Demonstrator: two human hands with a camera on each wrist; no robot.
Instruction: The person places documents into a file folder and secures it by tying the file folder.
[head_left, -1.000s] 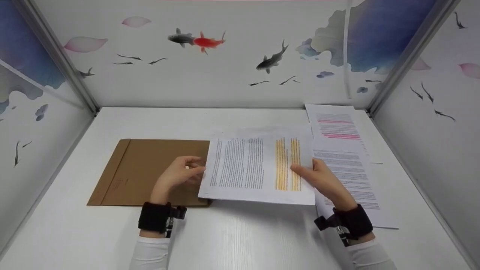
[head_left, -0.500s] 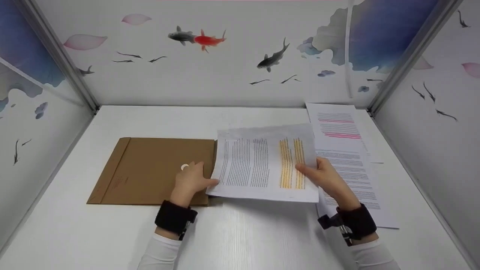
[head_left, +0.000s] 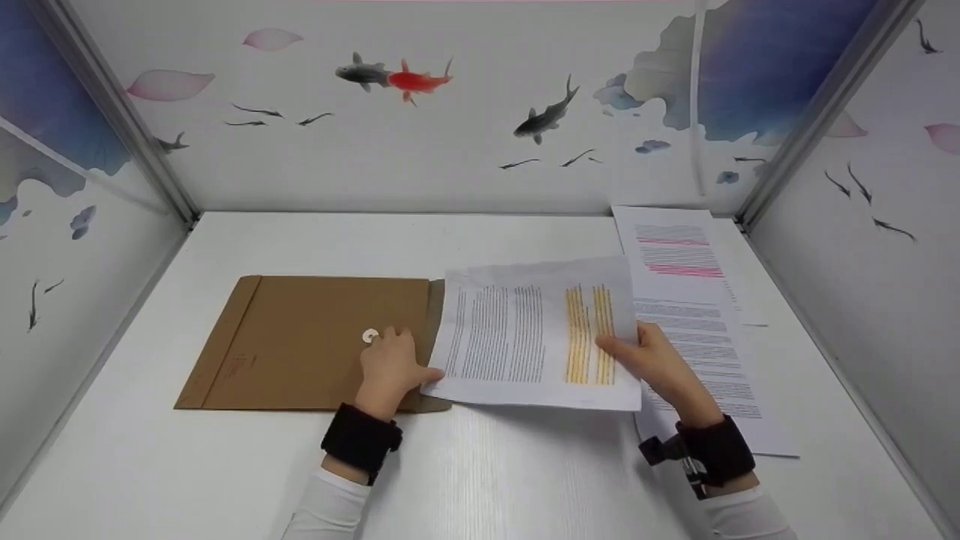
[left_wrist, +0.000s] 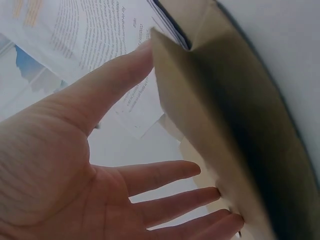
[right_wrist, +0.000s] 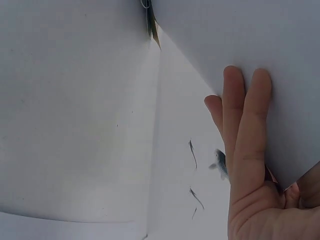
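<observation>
A brown paper document envelope [head_left: 300,337] lies flat on the left, with a white round disc [head_left: 370,335] near its right end. My left hand [head_left: 386,367] rests on that end. In the left wrist view its fingers are spread, the fingertips touch the envelope's face [left_wrist: 195,115], and the thumb is at the mouth edge. White page edges [left_wrist: 167,22] show inside the mouth. My right hand [head_left: 652,364] pinches printed sheets [head_left: 502,337] with orange highlighting, thumb on top and fingers underneath. The sheets' left edge overlaps the envelope's flap [head_left: 435,407], hiding most of it.
More printed pages with pink highlighting [head_left: 694,360] lie along the right side of the white table [head_left: 480,472], partly behind my right hand. A white back wall [head_left: 480,172] with painted fish and two side walls enclose the table.
My left hand has moved right and down, its fingers now over the envelope's right end. The sheets have shifted slightly right with my right hand, uncovering more of the envelope and its flap.
</observation>
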